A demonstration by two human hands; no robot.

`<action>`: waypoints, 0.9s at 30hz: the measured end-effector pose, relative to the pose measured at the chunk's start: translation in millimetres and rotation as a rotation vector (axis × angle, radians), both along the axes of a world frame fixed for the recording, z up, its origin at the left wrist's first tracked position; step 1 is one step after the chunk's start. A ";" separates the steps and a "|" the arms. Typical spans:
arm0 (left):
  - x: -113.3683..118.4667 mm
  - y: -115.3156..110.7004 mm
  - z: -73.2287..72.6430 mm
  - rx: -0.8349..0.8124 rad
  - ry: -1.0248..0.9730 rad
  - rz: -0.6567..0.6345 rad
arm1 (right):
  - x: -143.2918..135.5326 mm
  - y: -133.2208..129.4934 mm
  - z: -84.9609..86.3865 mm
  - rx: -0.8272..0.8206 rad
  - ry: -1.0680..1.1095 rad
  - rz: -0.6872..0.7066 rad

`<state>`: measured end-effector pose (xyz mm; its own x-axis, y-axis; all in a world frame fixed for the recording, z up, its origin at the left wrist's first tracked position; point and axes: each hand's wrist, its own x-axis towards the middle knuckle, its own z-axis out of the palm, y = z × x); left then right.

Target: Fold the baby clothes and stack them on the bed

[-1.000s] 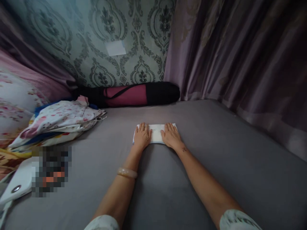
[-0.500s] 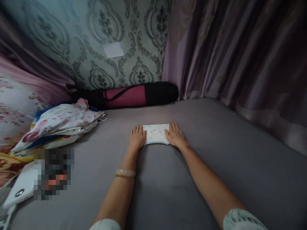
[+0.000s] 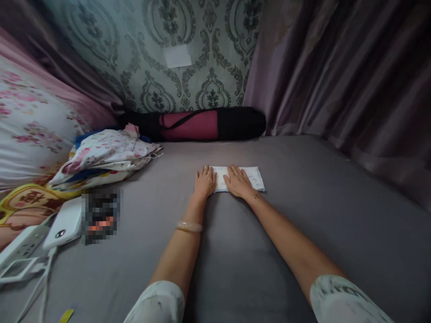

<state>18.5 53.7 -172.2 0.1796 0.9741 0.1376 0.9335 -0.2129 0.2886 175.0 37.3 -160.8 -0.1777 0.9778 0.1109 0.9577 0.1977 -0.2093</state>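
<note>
A white folded diaper [image 3: 255, 176] with a faint printed pattern lies flat on the grey bed sheet [image 3: 323, 197], its long side running left to right. My left hand [image 3: 205, 181] rests palm down over its left end, fingers stretched out. Palm down as well, my right hand [image 3: 238, 181] presses on the middle of the diaper with fingers spread. A short strip of the white surface shows between the two hands, and the right end sticks out past my right hand.
Folded clothes [image 3: 111, 148] lie on the left, beside a floral pillow [image 3: 30, 112]. Nearer are a white power bank [image 3: 63, 222], a power strip [image 3: 25, 246] with cables, and a blurred-out object [image 3: 101, 217]. A black and pink long bag [image 3: 191, 125] lies along the wall; curtains [image 3: 336, 67] hang right.
My right hand has moved from the diaper's right end to its middle. The curved lower edge now looks straight, and the diaper's outline is a narrower rectangle. The view has shifted left.
</note>
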 end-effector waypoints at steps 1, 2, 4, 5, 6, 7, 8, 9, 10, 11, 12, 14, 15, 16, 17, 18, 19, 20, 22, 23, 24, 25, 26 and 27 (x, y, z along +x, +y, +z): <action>-0.6 0.5 -1.4 -0.003 0.001 -0.004 | -1.4 0.0 -4.0 0.017 -0.004 -0.005; -1.3 1.3 -2.4 -0.005 -0.001 -0.006 | -1.6 0.0 -6.9 0.035 -0.008 -0.006; -2.7 3.3 -3.4 -0.008 -0.018 -0.005 | -0.4 0.3 -8.3 0.045 -0.020 -0.003; -3.3 4.5 -3.4 -0.012 -0.033 -0.007 | 0.0 0.9 -6.9 0.032 -0.029 -0.002; -4.0 5.7 -3.1 -0.017 -0.054 -0.007 | -0.4 1.7 -4.5 0.013 -0.037 -0.004; -4.8 6.9 -2.6 -0.022 -0.081 -0.003 | -1.7 2.8 -1.6 -0.002 -0.042 -0.008; -5.8 8.1 -2.0 -0.025 -0.116 0.006 | -4.2 4.0 1.1 -0.009 -0.045 -0.012; -7.0 9.4 -1.5 -0.023 -0.156 0.021 | -7.6 5.2 3.3 -0.003 -0.045 -0.009; -8.4 10.6 -1.0 -0.015 -0.200 0.042 | -11.8 6.5 4.5 0.013 -0.043 -0.002; -10.1 11.9 -0.7 -0.004 -0.243 0.064 | -16.2 7.6 4.6 0.029 -0.042 0.008; -12.0 13.3 -0.4 0.009 -0.283 0.084 | -20.5 8.5 3.6 0.043 -0.042 0.018; -16.3 16.1 0.2 0.023 -0.352 0.110 | -27.0 9.9 -0.4 0.052 -0.047 0.031; -18.5 17.5 0.7 0.025 -0.384 0.120 | -28.8 10.3 -2.6 0.056 -0.050 0.030; -20.5 18.9 1.4 0.022 -0.416 0.129 | -29.8 10.6 -4.3 0.062 -0.055 0.030; -22.3 20.2 2.3 0.015 -0.451 0.140 | -30.2 11.0 -5.3 0.065 -0.060 0.031; -23.8 21.4 3.4 0.006 -0.489 0.153 | -30.5 11.4 -5.2 0.061 -0.067 0.031; -25.0 22.6 4.5 -0.002 -0.528 0.167 | -31.2 12.0 -4.2 0.050 -0.075 0.029; -25.9 23.6 5.6 -0.005 -0.570 0.181 | -32.7 12.8 -2.6 0.038 -0.084 0.023; -26.7 25.0 7.2 0.012 -0.648 0.199 | -39.1 14.6 1.2 0.030 -0.097 0.013; -26.9 25.3 7.5 0.030 -0.680 0.204 | -43.6 15.5 2.5 0.034 -0.100 0.015; -27.0 25.5 7.7 0.047 -0.706 0.208 | -48.7 16.3 3.0 0.037 -0.101 0.023; -27.1 25.6 7.6 0.062 -0.727 0.213 | -53.6 16.9 2.6 0.034 -0.102 0.034; -27.1 25.6 7.4 0.074 -0.744 0.222 | -58.0 17.4 1.6 0.025 -0.102 0.046; -27.2 25.5 7.2 0.084 -0.760 0.235 | -61.4 17.7 0.2 0.015 -0.103 0.054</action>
<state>-8.7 79.2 -165.0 -0.2011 0.9558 0.2143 0.5109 -0.0843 0.8555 113.6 55.0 -160.6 -0.2408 0.9650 0.1041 0.9619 0.2516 -0.1068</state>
